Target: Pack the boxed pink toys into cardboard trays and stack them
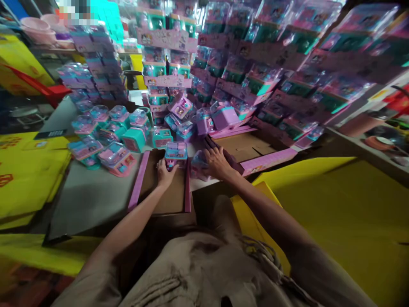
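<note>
My left hand grips a small toy in a clear plastic dome pack, which stands at the far end of a brown cardboard tray with pink side walls. My right hand is closed on another clear-packed toy just right of the tray. Both arms reach forward over my lap.
Loose teal and pink packed toys lie scattered on the grey table. Tall stacks of filled pink trays rise behind and to the right. Yellow cardboard sheets lie at right and left. A flat pink-edged tray lies right of my hand.
</note>
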